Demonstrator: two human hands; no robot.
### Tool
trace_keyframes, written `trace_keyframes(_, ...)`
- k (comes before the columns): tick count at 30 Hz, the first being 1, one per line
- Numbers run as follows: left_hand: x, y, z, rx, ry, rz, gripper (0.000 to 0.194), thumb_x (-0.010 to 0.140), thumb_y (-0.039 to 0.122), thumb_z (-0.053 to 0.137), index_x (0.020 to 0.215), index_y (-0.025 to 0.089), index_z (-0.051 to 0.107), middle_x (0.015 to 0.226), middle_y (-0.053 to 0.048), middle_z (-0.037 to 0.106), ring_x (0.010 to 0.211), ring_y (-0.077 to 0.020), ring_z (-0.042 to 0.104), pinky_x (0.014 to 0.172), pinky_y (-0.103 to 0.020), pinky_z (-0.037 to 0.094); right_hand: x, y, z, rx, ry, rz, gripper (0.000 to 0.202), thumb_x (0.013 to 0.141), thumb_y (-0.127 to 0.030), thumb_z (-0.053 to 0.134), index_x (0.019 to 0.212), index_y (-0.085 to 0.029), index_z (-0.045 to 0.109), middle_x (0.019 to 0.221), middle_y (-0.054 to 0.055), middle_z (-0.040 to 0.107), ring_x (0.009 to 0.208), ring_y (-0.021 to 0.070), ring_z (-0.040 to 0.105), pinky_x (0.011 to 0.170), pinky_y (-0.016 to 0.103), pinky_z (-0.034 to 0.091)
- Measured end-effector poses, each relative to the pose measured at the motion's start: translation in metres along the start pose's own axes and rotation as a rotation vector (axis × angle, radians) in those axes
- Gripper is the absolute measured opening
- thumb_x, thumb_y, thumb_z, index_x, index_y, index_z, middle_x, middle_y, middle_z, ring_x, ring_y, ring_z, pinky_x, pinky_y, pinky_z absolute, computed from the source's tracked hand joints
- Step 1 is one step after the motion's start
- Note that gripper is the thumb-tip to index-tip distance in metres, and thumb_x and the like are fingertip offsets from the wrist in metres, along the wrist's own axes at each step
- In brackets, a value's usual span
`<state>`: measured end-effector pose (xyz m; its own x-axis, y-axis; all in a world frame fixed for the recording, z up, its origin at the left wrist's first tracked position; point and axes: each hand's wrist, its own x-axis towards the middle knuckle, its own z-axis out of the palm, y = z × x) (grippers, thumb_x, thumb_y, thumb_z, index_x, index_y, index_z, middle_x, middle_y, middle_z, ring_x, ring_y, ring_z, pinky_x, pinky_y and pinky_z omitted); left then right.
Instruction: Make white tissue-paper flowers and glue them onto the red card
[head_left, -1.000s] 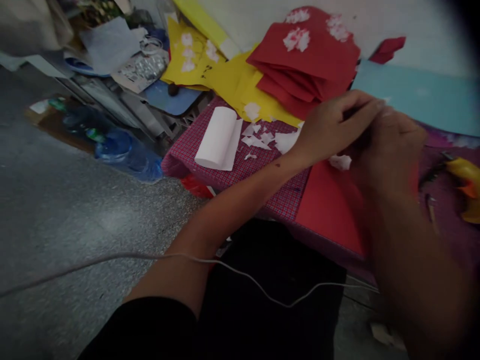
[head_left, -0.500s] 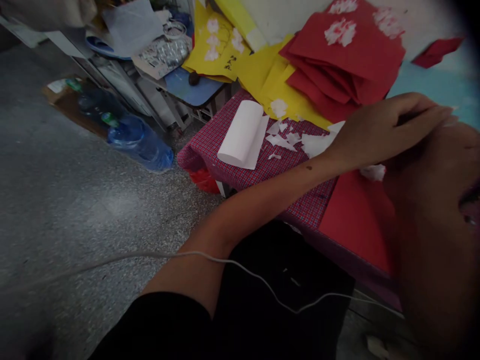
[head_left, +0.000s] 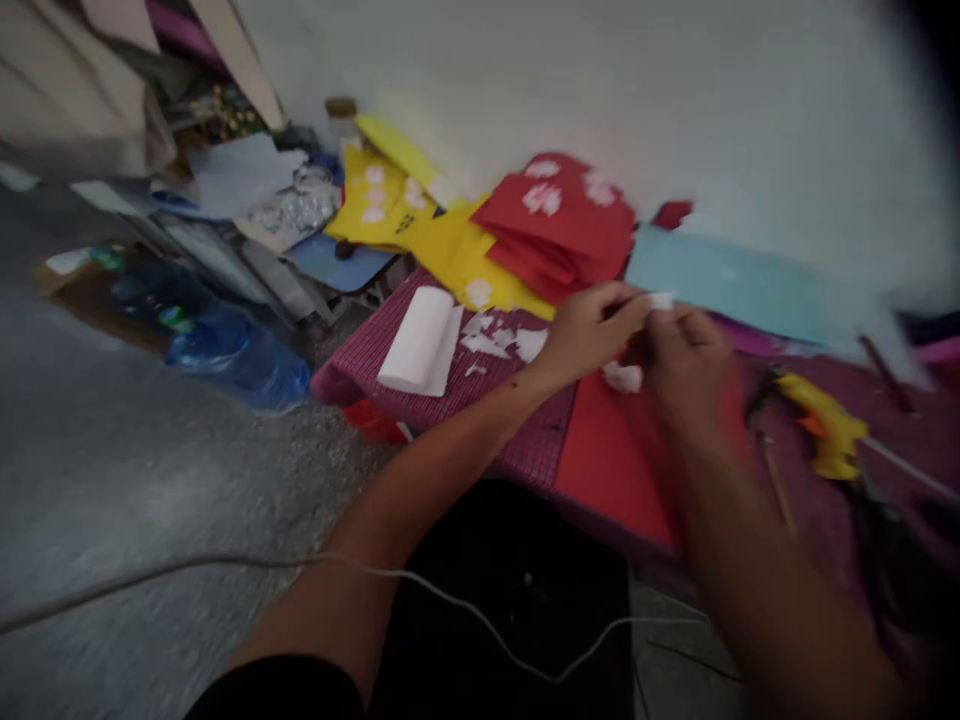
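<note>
A red checked cloth (head_left: 525, 440) covers the table. Nearest, a pale cord (head_left: 465, 603) crosses in front of the person's black clothing (head_left: 510, 540), and a red sheet (head_left: 607, 460) lies at the table's edge. Over it, the left hand (head_left: 581, 335) and right hand (head_left: 690, 370) meet, fingertips of both pinching a small white piece (head_left: 661, 299). A pinkish-white tuft (head_left: 622, 377) shows just beside them. White scraps (head_left: 487, 341) and a white roll (head_left: 417, 338) lie leftward, a yellow glue gun (head_left: 834, 428) rightward. Beyond, blossom-decorated red sheets (head_left: 574, 225) overlap yellow sheets (head_left: 454, 250), near a light blue sheet (head_left: 727, 285), before a pale wall (head_left: 525, 80).
</note>
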<state>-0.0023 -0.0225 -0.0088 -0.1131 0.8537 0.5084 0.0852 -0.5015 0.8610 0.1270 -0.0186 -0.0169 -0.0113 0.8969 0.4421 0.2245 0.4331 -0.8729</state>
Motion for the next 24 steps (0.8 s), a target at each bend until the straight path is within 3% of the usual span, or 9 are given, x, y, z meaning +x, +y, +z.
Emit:
trace_keyframes(5, 0.0014, 0.0012, -0.0019, -0.038, 0.029, -0.112, 0.021, 0.09, 0.034, 0.062, 0.073, 0.022, 0.063, 0.066, -0.002, 0.059, 0.064, -0.0159, 0.053, 0.06, -0.032, 0.044, 0.0036, -0.0026, -0.0039, 0.135, -0.114, 0.067, 0.029, 0.089, -0.048, 0.061, 0.075, -0.022, 0.058, 0.059, -0.002, 0.056, 0.049, 0.0139, 0.05, 0.047, 0.026, 0.04)
trace_keyframes(24, -0.0002, 0.0017, 0.0027, -0.09, 0.019, -0.206, 0.033, 0.086, 0.045, 0.061, 0.067, 0.018, 0.058, 0.06, 0.003, 0.055, 0.058, -0.0115, 0.049, 0.058, -0.024, 0.039, 0.0046, -0.0011, 0.0, 0.229, -0.125, 0.128, 0.039, 0.093, -0.054, 0.052, 0.069, -0.022, 0.052, 0.058, -0.003, 0.055, 0.048, 0.0137, 0.048, 0.046, 0.026, 0.037)
